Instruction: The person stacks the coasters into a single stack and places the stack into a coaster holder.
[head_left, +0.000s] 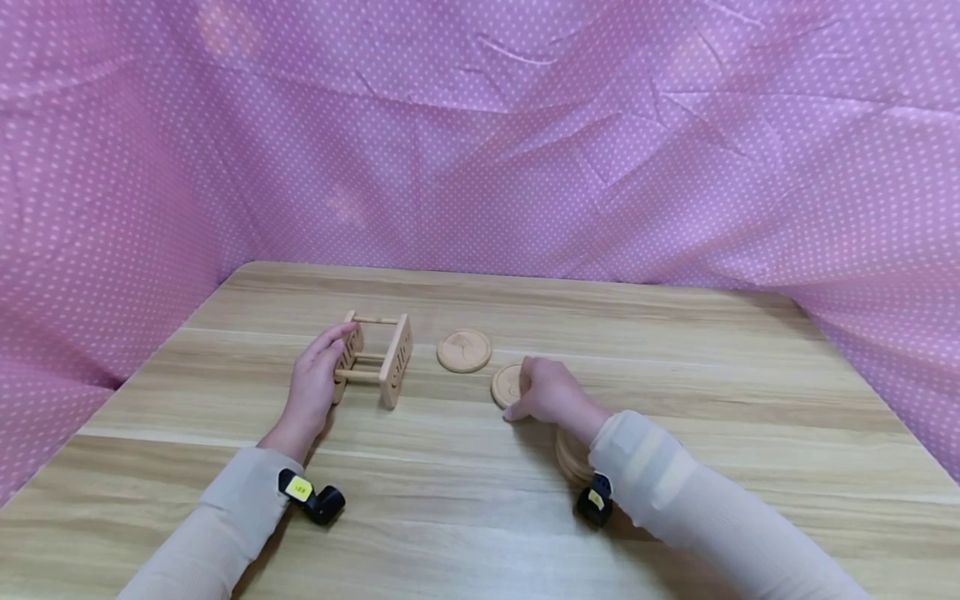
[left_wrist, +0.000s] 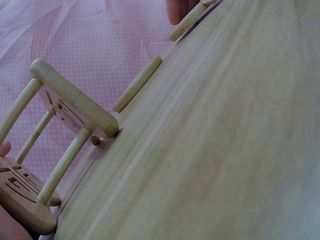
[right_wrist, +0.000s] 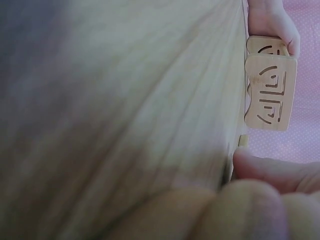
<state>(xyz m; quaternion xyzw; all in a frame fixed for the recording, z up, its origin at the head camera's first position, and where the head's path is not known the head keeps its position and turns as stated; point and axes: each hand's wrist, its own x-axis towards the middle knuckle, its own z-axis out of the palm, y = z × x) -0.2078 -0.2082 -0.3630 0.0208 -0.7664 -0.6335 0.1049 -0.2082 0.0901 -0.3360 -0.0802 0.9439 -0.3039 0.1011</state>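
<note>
A small wooden coaster rack (head_left: 397,358), two cut-out side panels joined by dowels, stands on the table at the left. My left hand (head_left: 311,375) grips its left panel, and in the left wrist view a fingertip (left_wrist: 5,148) shows over that panel (left_wrist: 25,192). To the right of the rack, a round wooden coaster (head_left: 464,350) with an engraved design lies flat. My right hand (head_left: 553,392) pinches a second coaster (head_left: 506,385) by its edge, thumb at the near side; the fingers cover its right part. In the left wrist view this coaster (left_wrist: 187,22) sits close over the table.
Several more coasters (head_left: 572,458) lie stacked under my right wrist, partly hidden by the sleeve. The wooden table (head_left: 450,517) is bounded at the back and sides by a pink dotted cloth (head_left: 480,167). A black wrist camera (head_left: 326,504) hangs beside my left forearm.
</note>
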